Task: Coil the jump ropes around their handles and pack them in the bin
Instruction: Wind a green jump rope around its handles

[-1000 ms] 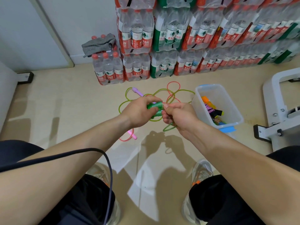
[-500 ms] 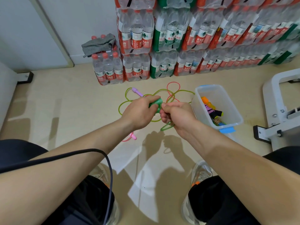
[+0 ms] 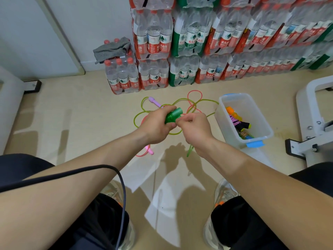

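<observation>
My left hand grips the green jump rope handles, with green cord wound round them, above the floor. Right beside them my right hand pinches the green cord, whose loose loop hangs below my wrist. On the floor behind lie a yellow-green rope in loops, a pink rope and a purple handle. A pink handle lies under my left wrist. The clear plastic bin stands to the right and holds several coiled ropes.
Shrink-wrapped packs of water bottles are stacked along the wall behind, one with a grey cloth on it. A white metal frame stands at the right. A dark cable crosses my left forearm. My shoes are below.
The handles have tipped so their end points up and away. My right hand has moved slightly down and right with the cord, and the hanging loop has dropped lower.
</observation>
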Demonstrator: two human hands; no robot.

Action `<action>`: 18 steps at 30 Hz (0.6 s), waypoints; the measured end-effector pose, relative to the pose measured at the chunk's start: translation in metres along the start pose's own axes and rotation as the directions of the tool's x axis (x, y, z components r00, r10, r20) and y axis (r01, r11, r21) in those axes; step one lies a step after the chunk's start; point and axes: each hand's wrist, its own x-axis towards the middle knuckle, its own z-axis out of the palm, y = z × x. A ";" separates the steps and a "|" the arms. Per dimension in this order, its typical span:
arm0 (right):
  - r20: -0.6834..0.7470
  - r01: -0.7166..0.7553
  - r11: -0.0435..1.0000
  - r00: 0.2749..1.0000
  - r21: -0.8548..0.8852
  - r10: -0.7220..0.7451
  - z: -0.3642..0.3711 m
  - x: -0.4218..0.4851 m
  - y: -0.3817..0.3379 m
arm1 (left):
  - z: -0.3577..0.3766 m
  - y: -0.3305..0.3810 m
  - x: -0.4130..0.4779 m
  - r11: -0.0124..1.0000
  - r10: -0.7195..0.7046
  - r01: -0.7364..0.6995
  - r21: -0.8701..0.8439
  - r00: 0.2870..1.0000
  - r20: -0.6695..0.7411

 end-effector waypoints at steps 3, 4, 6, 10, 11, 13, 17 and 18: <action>0.037 0.028 0.999 0.999 -0.046 -0.027 -0.003 -0.001 0.000 | -0.005 0.002 0.001 1.000 -0.003 0.002 0.015 1.000 0.015; 0.053 0.044 0.997 0.998 -0.068 -0.040 -0.005 0.000 -0.001 | -0.007 0.003 0.001 1.000 -0.012 0.012 0.007 1.000 0.023; 0.084 0.104 0.984 0.992 -0.144 -0.092 -0.009 0.003 -0.003 | -0.016 0.006 0.003 0.995 -0.073 0.075 -0.061 0.997 0.032; 0.112 0.174 0.936 0.983 -0.305 -0.146 -0.014 0.008 -0.006 | -0.033 0.010 0.004 0.940 -0.230 0.221 -0.260 0.973 -0.006; 0.117 0.171 0.930 0.983 -0.327 -0.140 -0.016 0.009 -0.006 | -0.035 0.010 0.003 0.917 -0.259 0.246 -0.314 0.966 0.001; 0.116 0.165 0.916 0.985 -0.366 -0.131 -0.017 0.010 -0.005 | -0.036 0.010 0.002 0.850 -0.294 0.281 -0.446 0.955 0.041; 0.150 0.194 0.893 0.978 -0.406 -0.144 -0.017 0.011 -0.005 | -0.037 0.011 -0.001 0.716 -0.353 0.304 -0.629 0.934 0.050; 0.177 0.218 0.872 0.972 -0.438 -0.155 -0.017 0.010 -0.006 | -0.037 0.009 -0.001 0.698 -0.377 0.306 -0.647 0.926 0.031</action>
